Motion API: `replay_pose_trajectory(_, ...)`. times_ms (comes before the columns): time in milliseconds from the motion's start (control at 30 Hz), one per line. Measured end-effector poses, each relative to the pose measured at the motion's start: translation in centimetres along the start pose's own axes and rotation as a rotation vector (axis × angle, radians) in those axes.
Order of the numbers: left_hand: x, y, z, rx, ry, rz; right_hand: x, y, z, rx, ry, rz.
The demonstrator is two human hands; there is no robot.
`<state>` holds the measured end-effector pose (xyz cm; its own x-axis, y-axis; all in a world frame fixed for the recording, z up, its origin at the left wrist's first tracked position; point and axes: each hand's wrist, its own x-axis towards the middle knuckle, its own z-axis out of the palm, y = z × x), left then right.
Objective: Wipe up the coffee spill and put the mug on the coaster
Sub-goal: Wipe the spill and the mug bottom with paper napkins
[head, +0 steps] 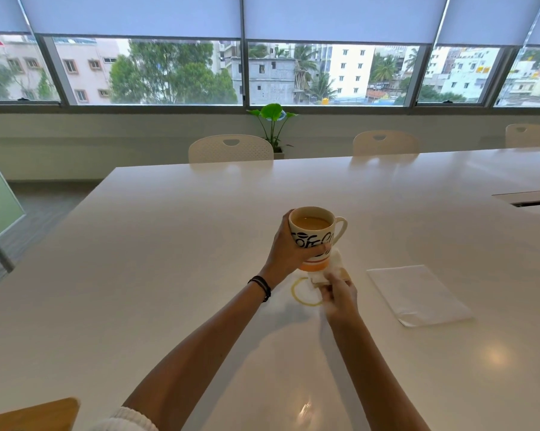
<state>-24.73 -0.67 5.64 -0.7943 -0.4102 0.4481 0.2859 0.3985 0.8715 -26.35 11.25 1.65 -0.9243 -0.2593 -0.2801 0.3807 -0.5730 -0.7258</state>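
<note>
Wooden piece [29, 415] near-left corner | right fingers [328, 290] pinch tissue [334, 262] | left fingers [321, 247] clamp raised mug [312, 233]

One long white tabletop [200, 228]. On or over it: one white ceramic mug [312, 241], black-lettered and orange at the base; one crumpled white paper tissue [335, 262]; one flat folded white paper napkin [418, 293]; one thin brown ring of spilled coffee [299, 295]. Two bare hands, the left hand [288, 247] and the right hand [340, 298]. Beyond the far edge, three cream plastic chairs [230, 149], [385, 143], [530, 135] with handle slots, and one green broad-leaved potted plant [273, 119]. One light wooden panel [29, 415] at the lower left corner.
</note>
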Motion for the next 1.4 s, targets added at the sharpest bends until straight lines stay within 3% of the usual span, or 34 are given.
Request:
replay_pose_trajectory(267,0.2,0.5,0.5,0.014,-0.001,0.030,0.3,2.2,2.1,0.379,-0.113,0.047)
replay_pose_trajectory(667,0.6,0.2,0.3,0.007,0.037,0.024,1.1,2.0,2.4,0.329,-0.252,0.142)
replay_pose_trajectory(1167,0.8,0.6,-0.4,0.034,-0.040,0.045,1.3,1.2,-0.2,0.082,-0.479,0.320)
replay_pose_trajectory(1300,0.7,0.7,-0.6,0.020,-0.036,0.042,1.5,-1.1,-2.3,-0.081,-0.533,0.389)
replay_pose_trajectory(1400,0.5,0.6,-0.8,-0.013,-0.013,0.030,1.8,-3.6,-3.4,-0.300,-0.450,0.340)
